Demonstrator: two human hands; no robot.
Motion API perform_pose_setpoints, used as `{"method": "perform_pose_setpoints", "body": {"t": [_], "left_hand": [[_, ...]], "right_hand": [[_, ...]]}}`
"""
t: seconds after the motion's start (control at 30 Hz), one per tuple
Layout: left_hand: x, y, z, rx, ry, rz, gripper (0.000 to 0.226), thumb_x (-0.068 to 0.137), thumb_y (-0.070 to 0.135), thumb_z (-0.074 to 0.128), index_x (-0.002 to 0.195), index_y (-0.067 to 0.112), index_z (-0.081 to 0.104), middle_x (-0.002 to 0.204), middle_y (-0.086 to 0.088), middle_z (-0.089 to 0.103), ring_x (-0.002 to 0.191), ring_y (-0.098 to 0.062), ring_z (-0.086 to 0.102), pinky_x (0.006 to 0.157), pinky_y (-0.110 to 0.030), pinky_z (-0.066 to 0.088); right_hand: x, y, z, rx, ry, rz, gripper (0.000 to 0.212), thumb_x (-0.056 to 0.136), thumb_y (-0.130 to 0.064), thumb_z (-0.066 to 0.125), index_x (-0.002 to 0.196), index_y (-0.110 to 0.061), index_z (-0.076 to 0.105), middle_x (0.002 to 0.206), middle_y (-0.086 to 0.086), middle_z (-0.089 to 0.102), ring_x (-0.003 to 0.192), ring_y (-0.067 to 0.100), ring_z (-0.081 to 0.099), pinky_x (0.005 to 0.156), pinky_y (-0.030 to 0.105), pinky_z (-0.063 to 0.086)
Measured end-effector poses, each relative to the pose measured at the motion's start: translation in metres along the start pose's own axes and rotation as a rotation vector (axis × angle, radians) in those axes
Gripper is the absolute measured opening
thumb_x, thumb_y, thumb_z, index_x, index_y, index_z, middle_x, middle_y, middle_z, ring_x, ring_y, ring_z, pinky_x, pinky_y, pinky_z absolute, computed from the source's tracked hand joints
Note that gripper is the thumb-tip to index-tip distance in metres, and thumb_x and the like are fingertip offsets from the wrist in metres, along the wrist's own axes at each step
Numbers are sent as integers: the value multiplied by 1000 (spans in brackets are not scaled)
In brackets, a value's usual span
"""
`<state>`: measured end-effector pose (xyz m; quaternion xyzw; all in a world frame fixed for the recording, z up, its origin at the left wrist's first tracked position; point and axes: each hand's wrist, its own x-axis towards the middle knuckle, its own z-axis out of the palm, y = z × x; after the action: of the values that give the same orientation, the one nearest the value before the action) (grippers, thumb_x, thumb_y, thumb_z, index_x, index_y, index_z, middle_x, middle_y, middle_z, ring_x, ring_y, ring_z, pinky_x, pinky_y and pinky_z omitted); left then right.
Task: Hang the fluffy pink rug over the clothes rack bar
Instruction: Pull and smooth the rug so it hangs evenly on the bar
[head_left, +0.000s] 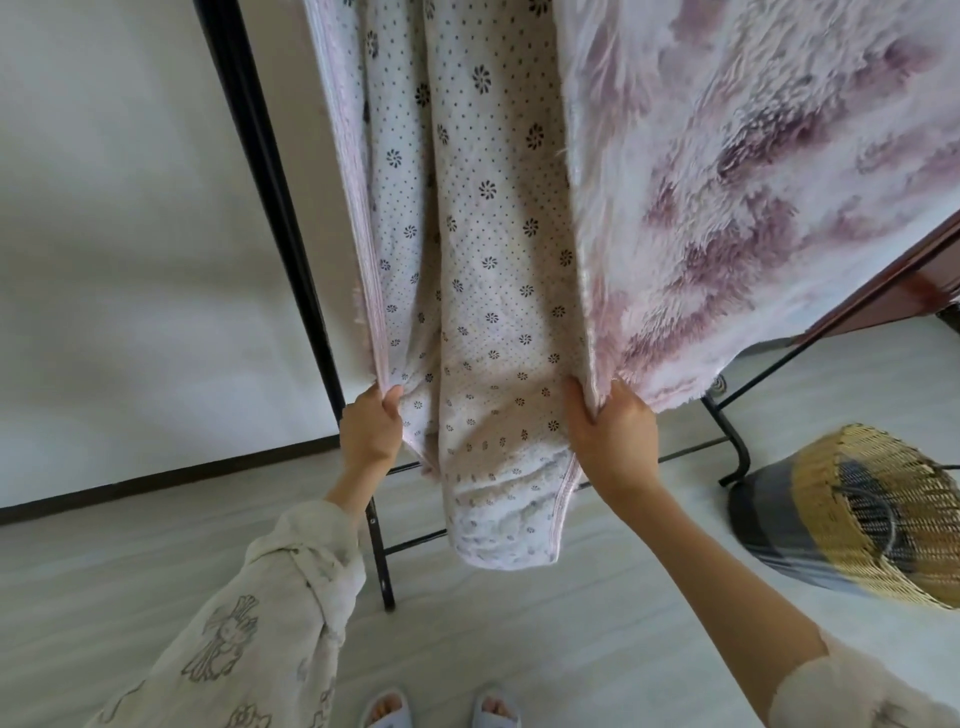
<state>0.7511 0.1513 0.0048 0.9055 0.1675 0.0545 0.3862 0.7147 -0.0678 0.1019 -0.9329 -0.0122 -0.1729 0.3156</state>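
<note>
The fluffy pink rug (737, 171) hangs down from above the frame, its shaggy pink-and-mauve pile on the right and its white dotted backing in the middle. The top bar of the black clothes rack (260, 156) is out of view; only an upright and the floor bars show. My left hand (371, 426) pinches the rug's left bottom edge. My right hand (610, 436) grips the lower edge where pile meets backing. A fold of the backing sags below both hands, close to the floor.
A wicker basket (878, 514) with a grey striped liner lies on its side on the floor at the right. A white wall with a dark skirting is at the left. A dark red furniture edge (914, 270) shows far right. My slippered feet stand on pale flooring.
</note>
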Motion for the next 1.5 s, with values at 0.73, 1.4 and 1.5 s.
{"method": "perform_pose_setpoints", "body": {"t": [0.73, 1.4, 1.5], "left_hand": [[-19, -24, 37, -409, -171, 125, 40, 94, 16, 48, 130, -3, 43, 119, -21, 60, 109, -31, 60, 86, -29, 52], [-29, -154, 223, -304, -167, -109, 18, 94, 11, 49, 78, 3, 52, 64, -4, 52, 56, -19, 53, 47, -10, 42], [-30, -182, 219, -236, -107, -141, 34, 98, 21, 40, 117, -5, 50, 96, -20, 61, 84, -32, 62, 70, -34, 50]], "right_hand": [[-47, 76, 73, -183, -171, 788, 50, 97, -40, 36, 108, 4, 57, 102, 25, 63, 91, 38, 58, 72, 37, 43], [-82, 236, 197, 303, -262, 1007, 29, 91, -25, 58, 102, 2, 57, 92, 15, 58, 85, 30, 58, 72, 39, 54], [-74, 256, 187, 205, -25, 1054, 45, 91, -25, 56, 124, 5, 51, 115, 21, 61, 104, 34, 60, 90, 39, 50]]}}
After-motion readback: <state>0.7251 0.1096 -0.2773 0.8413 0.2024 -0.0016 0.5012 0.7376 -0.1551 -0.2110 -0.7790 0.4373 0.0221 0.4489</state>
